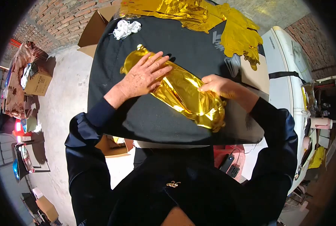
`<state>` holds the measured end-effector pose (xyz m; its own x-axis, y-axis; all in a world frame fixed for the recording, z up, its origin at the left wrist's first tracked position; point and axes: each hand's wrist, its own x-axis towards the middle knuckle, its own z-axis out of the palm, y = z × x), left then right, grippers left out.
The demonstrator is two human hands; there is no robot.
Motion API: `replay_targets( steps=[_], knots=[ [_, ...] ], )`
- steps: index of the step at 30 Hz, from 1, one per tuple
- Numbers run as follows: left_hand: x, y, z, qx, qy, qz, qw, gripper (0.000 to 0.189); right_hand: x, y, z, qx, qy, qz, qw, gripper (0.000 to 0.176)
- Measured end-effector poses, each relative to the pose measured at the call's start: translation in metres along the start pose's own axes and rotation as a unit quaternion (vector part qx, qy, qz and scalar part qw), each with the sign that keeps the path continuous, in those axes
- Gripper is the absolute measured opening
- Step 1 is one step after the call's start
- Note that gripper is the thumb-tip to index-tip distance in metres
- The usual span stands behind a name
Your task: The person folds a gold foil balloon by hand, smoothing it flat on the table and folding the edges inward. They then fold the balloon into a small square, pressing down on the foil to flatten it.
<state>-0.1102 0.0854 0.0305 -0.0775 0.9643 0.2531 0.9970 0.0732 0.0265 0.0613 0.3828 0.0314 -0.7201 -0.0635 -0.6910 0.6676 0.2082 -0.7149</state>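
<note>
A flat, shiny gold foil balloon [181,88] lies slantwise across the black cloth on the table in front of me. Its upper left end has a small tab, and its lower right end is crumpled. My left hand [143,75] rests on its upper left part, palm down with the fingers stretched out. At the right-hand edge of the foil, my right hand [220,86] is closed, with the thumb on top and the edge held against curled fingers. Those fingers are partly hidden.
More gold foil balloons [239,37] lie along the table's far side and right corner. A bundle of white string [126,29] sits at the far left. Clear strips [232,64] lie at the right. The black cloth [137,116] covers the table. A white appliance [284,75] stands at the right.
</note>
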Motion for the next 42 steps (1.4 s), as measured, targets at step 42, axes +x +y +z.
replay_targets(
  steps=[42],
  knots=[
    [-0.011,0.049,0.047,-0.039,-0.003,-0.032,0.999,0.065,-0.017,0.022,0.074,-0.543,0.182,-0.404,0.714,0.072]
  ],
)
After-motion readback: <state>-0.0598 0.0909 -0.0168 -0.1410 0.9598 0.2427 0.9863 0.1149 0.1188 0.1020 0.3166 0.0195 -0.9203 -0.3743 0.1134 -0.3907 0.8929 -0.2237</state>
